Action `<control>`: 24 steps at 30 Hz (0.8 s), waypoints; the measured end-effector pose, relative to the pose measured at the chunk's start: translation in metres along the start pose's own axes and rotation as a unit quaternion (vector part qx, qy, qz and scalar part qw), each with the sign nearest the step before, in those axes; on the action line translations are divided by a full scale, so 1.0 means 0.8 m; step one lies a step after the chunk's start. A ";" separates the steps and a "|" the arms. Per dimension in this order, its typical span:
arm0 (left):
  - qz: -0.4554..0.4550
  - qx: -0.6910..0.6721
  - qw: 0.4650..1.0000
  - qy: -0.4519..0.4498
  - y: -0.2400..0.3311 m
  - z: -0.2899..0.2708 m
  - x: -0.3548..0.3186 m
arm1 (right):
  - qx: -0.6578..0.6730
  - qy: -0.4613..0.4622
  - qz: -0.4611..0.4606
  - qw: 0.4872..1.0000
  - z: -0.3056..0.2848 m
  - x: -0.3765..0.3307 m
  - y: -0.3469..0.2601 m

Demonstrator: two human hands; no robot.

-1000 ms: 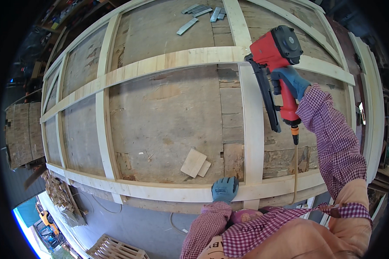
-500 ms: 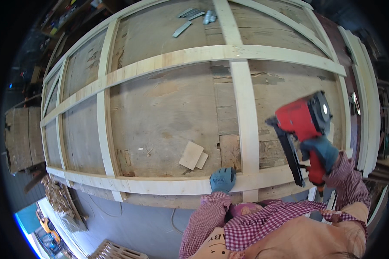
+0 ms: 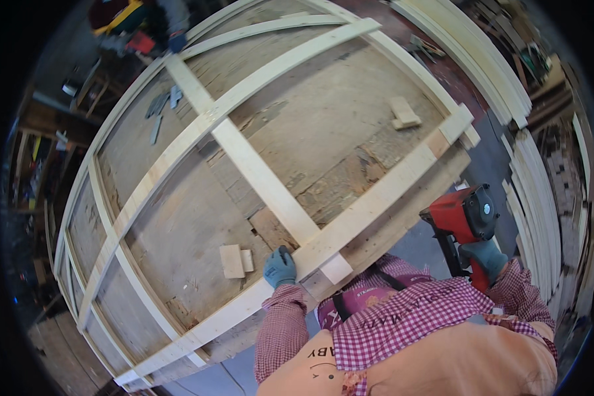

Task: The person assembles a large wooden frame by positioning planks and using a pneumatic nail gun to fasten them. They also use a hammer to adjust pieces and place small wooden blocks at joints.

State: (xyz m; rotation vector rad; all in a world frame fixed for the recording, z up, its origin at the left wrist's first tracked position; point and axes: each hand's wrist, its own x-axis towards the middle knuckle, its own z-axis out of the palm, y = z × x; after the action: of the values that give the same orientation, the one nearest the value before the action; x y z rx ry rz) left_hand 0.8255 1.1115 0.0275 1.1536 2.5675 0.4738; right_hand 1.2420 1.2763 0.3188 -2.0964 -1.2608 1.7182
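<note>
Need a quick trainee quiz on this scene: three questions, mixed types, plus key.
1. Which hand holds the red power tool?
2. True or false: the left hand rests on the near wooden rail.
3. Where do the grey metal strips lie? A) on the floor B) on the wooden panel C) in the left hand

Key: 1. The right hand. 2. True. 3. B.

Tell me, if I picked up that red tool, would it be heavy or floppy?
The red tool would probably feel heavy for its size: its head is thick and bulky. It looks stiff, not floppy, because its body seems hard and solid. It might tip toward the head, which is much wider than the handle in the right hand.
</note>
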 end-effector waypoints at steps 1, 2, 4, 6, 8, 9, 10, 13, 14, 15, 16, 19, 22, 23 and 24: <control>0.004 0.006 1.000 0.002 -0.004 0.008 0.000 | 0.020 0.025 0.010 0.999 -0.019 -0.007 0.022; 0.000 0.031 0.999 0.021 -0.018 0.002 -0.003 | 0.047 0.025 0.012 0.999 -0.038 0.007 0.054; -0.005 0.045 0.999 0.016 -0.018 0.006 -0.003 | 0.093 0.055 0.022 0.994 -0.080 -0.004 0.097; -0.013 0.074 0.997 -0.004 -0.017 0.015 -0.002 | 0.119 0.101 0.035 0.987 -0.121 -0.017 0.130; -0.014 0.134 0.991 0.023 -0.007 0.009 0.000 | 0.158 0.113 0.057 0.979 -0.171 -0.002 0.200; -0.027 0.157 0.986 0.051 -0.001 0.002 -0.004 | 0.165 0.140 0.047 0.975 -0.192 0.009 0.227; -0.030 0.177 0.981 0.077 0.024 0.006 -0.005 | 0.177 0.175 0.040 0.968 -0.213 0.010 0.258; 0.023 0.157 0.972 0.171 0.109 0.015 -0.019 | 0.196 0.173 0.083 0.962 -0.271 0.034 0.329; 0.008 0.077 0.982 0.172 0.140 0.033 -0.022 | 0.202 0.175 0.120 0.956 -0.283 0.029 0.325; 0.015 0.055 0.985 0.163 0.182 0.043 -0.024 | 0.203 0.173 0.148 0.952 -0.301 0.037 0.320; 0.010 0.066 0.988 0.136 0.218 0.058 -0.025 | 0.165 0.200 0.095 0.961 -0.316 0.053 0.363; 0.165 -0.004 0.984 0.061 0.361 0.093 -0.044 | 0.194 0.172 0.054 0.964 -0.352 0.070 0.421; 0.313 0.098 0.945 -0.013 0.458 0.100 -0.059 | 0.198 0.157 0.049 0.966 -0.379 0.082 0.417; 0.326 0.107 0.938 -0.046 0.478 0.092 -0.065 | 0.193 0.155 0.047 0.968 -0.385 0.090 0.411; 0.321 0.105 0.940 -0.048 0.484 0.090 -0.061 | 0.188 0.150 0.043 0.970 -0.393 0.100 0.403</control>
State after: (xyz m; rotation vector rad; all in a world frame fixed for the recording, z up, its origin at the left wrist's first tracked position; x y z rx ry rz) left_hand 1.1417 1.3297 0.1256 2.0447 2.1467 0.2617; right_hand 1.6745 1.2439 0.1743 -2.0974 -0.7062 1.4559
